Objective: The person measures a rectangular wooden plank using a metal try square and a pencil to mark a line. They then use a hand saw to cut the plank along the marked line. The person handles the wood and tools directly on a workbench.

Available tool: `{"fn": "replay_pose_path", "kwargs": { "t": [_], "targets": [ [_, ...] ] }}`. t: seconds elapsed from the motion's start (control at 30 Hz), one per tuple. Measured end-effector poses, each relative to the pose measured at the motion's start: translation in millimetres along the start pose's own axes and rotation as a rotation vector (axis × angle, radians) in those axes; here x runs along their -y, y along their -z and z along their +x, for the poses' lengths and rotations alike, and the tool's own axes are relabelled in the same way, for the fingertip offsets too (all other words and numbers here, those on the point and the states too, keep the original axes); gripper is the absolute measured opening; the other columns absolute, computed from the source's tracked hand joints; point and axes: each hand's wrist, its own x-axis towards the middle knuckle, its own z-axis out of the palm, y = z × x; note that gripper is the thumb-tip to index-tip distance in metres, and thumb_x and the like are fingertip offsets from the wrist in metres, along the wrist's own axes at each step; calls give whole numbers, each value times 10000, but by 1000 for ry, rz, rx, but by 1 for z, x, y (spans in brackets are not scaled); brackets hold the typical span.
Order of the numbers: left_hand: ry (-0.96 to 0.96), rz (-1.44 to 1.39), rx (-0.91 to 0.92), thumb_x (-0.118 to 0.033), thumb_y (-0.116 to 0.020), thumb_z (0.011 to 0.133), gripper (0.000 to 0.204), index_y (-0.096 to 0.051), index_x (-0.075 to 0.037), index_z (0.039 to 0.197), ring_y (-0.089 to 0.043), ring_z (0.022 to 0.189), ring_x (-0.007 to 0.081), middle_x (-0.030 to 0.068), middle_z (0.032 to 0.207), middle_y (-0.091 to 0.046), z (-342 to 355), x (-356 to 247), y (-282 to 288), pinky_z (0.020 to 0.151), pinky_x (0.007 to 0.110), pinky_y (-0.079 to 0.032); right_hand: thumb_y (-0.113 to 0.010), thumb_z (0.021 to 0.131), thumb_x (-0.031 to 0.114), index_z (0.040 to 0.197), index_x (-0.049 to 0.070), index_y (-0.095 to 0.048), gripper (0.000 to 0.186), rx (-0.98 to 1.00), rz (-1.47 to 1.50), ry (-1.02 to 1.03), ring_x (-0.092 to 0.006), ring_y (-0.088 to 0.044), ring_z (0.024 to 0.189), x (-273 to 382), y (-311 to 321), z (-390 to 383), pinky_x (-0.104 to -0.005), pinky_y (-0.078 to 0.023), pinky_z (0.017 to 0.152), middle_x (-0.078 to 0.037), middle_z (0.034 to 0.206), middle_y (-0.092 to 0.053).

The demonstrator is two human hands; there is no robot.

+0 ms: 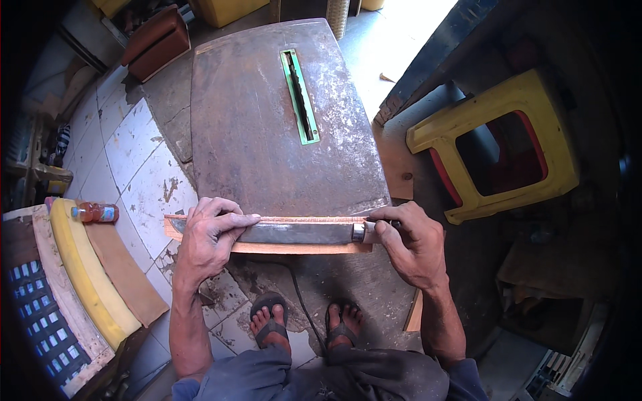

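A long, broad grey knife blade (294, 233) lies lengthwise over a reddish-brown wooden board (301, 248) at the near edge of the metal saw table (254, 134). Toward the right end of the blade is a shiny metal collar (358, 232), where the handle begins. My left hand (207, 237) grips the blade and board near the left end, thumb and fingers pressed along the upper edge. With my right hand (414, 237) I pinch the knife's handle, most of which my fingers hide. A toothed saw blade (299, 97) sits in a green-framed slot in the table.
A yellow and red plastic stool (495, 147) lies on its side at right. At left, a bottle of reddish liquid (95, 212) rests on foam and boards beside a dark crate (47, 321). A black cable (297, 294) runs between my sandalled feet. A brown case (155, 45) stands far left.
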Motion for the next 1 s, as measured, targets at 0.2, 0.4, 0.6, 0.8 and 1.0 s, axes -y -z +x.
{"fn": "replay_pose_path", "kwargs": {
  "t": [0.2,0.4,0.6,0.8,1.0],
  "targets": [
    [4,1,6,20,-745,865,303,-846,-124,1111,-616,1029,264,63,1046,-702,0,2,0,945,381,-486,-724,912,96,1059,37,-775,166,47,-49,48,-253,-630,827,3,-2,7,-382,-486,811,-91,858,-690],
    [9,10,7,7,-744,869,296,-847,-129,1111,-616,1024,264,62,1047,-702,0,0,1,942,382,-489,-711,922,86,1037,27,-765,140,47,-59,28,-256,-639,801,1,2,9,-383,-494,792,-107,868,-695],
    [38,-6,16,1,-754,859,303,-851,-142,1108,-617,1023,266,58,1048,-707,1,-2,0,942,383,-485,-679,965,91,1024,-9,-728,126,70,-1,-74,-308,-688,812,2,1,14,-407,-538,760,-154,875,-687],
    [35,9,11,-29,-776,847,303,-855,-160,1109,-619,1035,267,57,1053,-713,1,0,0,945,391,-475,-655,988,101,1006,-22,-693,130,147,-23,-69,-344,-692,826,2,-1,25,-430,-539,774,-181,883,-676],
    [22,8,14,17,-747,857,312,-850,-136,1109,-615,1018,262,61,1042,-697,0,0,0,934,381,-485,-647,995,114,997,-25,-680,143,187,-58,-33,-372,-681,829,-2,-5,29,-452,-532,780,-190,881,-667]
  ]
}}
